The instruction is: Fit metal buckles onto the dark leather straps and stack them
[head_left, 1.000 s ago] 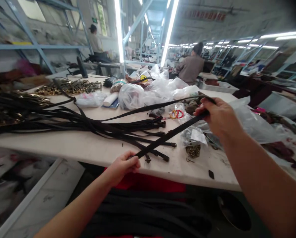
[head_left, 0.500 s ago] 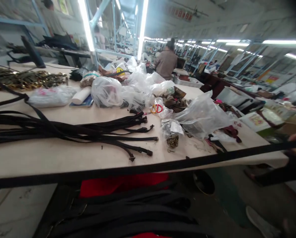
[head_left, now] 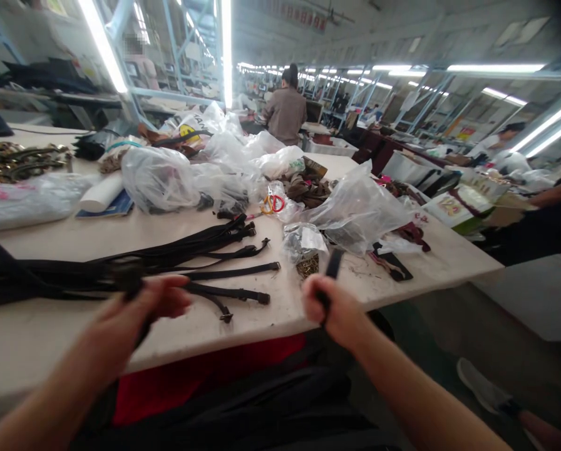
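My left hand (head_left: pixel 121 329) is closed on the dark end of a black strap (head_left: pixel 127 275), which is blurred and seems to carry a buckle. My right hand (head_left: pixel 332 307) makes a fist around a black strap end (head_left: pixel 335 262) that sticks up above the fingers. I cannot tell whether both hands hold the same strap. Beyond my left hand, a bundle of black straps (head_left: pixel 177 250) lies on the pale table (head_left: pixel 168 347), buckle ends pointing right. More dark straps (head_left: pixel 243 407) lie below the table edge, over red cloth (head_left: pixel 205 369).
Clear plastic bags (head_left: pixel 158 178) crowd the table's back. Red and yellow scissors (head_left: pixel 272 203) lie among them, near a bag of small brass parts (head_left: pixel 307 263). Brass hardware (head_left: pixel 22 160) is heaped at the left. A person (head_left: pixel 285 109) faces away; another person's arm (head_left: pixel 560 191) shows at right.
Both hands have come into the middle of the view, each gripping black strap. The long strap stretched across the front is no longer seen taut. The view has turned right.
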Motion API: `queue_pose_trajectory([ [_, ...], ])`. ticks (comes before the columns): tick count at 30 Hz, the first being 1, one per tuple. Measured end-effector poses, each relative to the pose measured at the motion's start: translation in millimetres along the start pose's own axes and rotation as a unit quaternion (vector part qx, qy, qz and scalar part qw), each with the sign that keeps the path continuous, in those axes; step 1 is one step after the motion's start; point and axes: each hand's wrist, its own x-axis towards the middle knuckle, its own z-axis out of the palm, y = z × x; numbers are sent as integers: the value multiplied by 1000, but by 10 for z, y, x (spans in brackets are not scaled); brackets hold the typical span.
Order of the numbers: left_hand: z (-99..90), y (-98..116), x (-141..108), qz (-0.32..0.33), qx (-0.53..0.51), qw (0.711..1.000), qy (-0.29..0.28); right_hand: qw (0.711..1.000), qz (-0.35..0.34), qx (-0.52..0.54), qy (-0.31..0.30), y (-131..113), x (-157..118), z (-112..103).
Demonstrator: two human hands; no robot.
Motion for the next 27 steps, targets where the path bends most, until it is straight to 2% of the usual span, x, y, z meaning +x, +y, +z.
queue_pose_trajectory([
  [2,323,-3,16,-21,33,997,-73,984,61,-81,-148,318,90,507],
  [4,593,-42,78,-64,61,988,-129,959,50,-153,-232,508,153,732],
  [6,704,-98,164,-70,56,987,-134,920,-22,-261,-292,544,237,644],
  [7,696,-127,209,-55,44,989,-128,894,-56,-337,-291,521,296,501],
  [8,662,-156,251,-37,29,991,-122,865,-75,-420,-264,486,368,310],
  [9,615,-184,291,-24,16,993,-116,838,-77,-497,-209,451,454,91],
  [12,529,-257,380,-33,-3,994,-105,767,-33,-641,23,430,755,-550],
  [13,540,-271,394,-47,-4,993,-106,748,-22,-660,65,458,854,-711],
  [16,639,-257,381,-81,18,987,-135,715,-9,-691,106,607,1068,-963],
  [18,695,-207,335,-87,42,984,-151,708,-20,-697,111,702,1114,-993],
  [21,714,-142,248,-98,55,982,-155,715,-50,-687,124,774,1066,-983],
  [24,699,-154,179,-108,45,979,-167,743,-83,-648,145,771,956,-960],
  [27,694,-205,136,-98,23,979,-179,791,-126,-574,169,713,819,-824],
])
